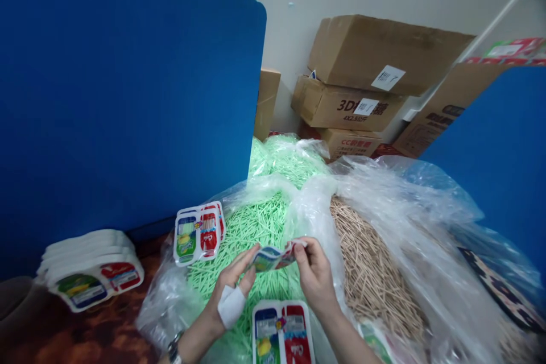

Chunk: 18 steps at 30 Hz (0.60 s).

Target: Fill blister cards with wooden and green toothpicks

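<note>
In the head view, the left hand (232,290) and right hand (316,276) are holding a printed two-section package (273,258) between them, the fingers of both grasping its opposite ends. It is hovering above thin green sticks (260,219), which are lying in clear plastic. Brown sticks (371,264) are spreading out to the right. A Cola-printed package (295,336) is lying on the near side, and overlapping packages (197,236) are resting left of the hands. Farther left, a package stack (96,273) is sitting near a blue partition (128,85). Cardboard boxes (354,105) are standing piled at far right.
</note>
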### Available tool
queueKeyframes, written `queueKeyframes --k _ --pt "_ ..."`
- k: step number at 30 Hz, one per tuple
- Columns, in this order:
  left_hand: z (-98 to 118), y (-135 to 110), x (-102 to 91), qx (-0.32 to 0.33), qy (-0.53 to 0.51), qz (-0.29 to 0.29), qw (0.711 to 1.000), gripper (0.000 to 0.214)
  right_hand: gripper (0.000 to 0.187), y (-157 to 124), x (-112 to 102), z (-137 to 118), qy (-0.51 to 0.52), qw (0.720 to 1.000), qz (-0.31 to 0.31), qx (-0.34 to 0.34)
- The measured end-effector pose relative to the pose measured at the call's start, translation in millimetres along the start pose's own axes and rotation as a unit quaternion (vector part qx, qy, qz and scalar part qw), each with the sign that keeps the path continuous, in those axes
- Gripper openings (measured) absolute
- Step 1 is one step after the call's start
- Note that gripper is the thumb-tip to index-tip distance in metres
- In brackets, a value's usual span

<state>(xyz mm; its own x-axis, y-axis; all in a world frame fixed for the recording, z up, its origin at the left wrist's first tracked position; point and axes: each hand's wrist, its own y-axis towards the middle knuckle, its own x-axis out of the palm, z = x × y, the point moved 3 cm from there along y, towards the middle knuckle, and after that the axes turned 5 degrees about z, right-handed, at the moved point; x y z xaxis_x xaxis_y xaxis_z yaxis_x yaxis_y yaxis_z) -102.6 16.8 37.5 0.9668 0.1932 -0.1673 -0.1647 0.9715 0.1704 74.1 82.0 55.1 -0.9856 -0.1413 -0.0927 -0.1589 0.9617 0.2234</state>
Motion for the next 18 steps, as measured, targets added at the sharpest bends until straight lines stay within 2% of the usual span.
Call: queueKeyframes --k 3,4,7,9,11,14,17,18 --pt "-2 -1 2.4 -0.032 -0.035 0.036 0.998 0.068 0.025 -3 1 5 -0.011 1.0 -0.011 0.011" --pt "-2 -1 3.8 -0.04 -0.032 0.046 0.998 0.064 0.025 -5 2 7 -0.011 1.0 -0.014 0.012" --pt "-2 -2 3.9 -0.052 -0.007 0.05 0.997 0.022 0.024 -9 4 11 -0.004 1.0 -0.019 0.019" --pt "0 -3 -4.1 -0.052 -0.006 0.04 0.998 0.017 0.029 -11 1 13 -0.004 0.999 -0.036 0.021" --pt "0 -3 -21.3 -0.055 -0.008 0.041 0.998 0.02 0.036 -12 -7 17 -0.034 0.998 -0.048 0.019" --pt "-8 1 -60.9 -0.054 0.051 0.069 0.995 0.027 0.027 -17 -20 26 -0.142 0.984 -0.105 -0.006" --pt "-27 15 -107.5 -0.029 0.148 0.143 0.978 0.035 0.021 -27 -27 38 -0.271 0.942 -0.184 -0.074" --pt "-35 20 -122.7 -0.018 0.218 0.186 0.958 0.035 0.02 -31 -28 41 -0.32 0.92 -0.203 -0.097"
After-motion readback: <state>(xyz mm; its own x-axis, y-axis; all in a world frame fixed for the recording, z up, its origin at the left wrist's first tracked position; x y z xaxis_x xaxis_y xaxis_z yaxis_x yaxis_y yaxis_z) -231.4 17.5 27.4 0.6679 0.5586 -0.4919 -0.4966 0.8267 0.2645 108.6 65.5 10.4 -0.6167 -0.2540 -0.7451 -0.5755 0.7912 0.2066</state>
